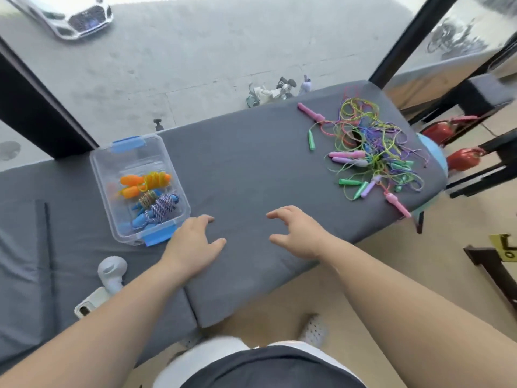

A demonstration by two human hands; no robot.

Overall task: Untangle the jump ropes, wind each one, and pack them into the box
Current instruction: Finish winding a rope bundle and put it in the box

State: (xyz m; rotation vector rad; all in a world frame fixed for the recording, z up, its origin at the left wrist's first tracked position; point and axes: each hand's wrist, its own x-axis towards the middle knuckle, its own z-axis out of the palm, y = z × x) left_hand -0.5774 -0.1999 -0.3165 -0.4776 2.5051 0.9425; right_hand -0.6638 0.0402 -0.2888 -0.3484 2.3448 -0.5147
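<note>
A tangled heap of thin jump ropes with pink, green and purple handles lies at the far right end of the grey cushion. A clear plastic box with blue latches stands at the left; inside lie a wound orange rope and wound blue-handled ropes. My left hand hovers just right of the box's near corner, fingers relaxed and holding nothing. My right hand hangs over the cushion's middle, fingers loosely spread, well short of the heap.
A grey handheld controller and a white device lie on the cushion near the left front. Two red fire extinguishers and black furniture legs stand beyond the cushion's right end. A window with a black frame runs behind.
</note>
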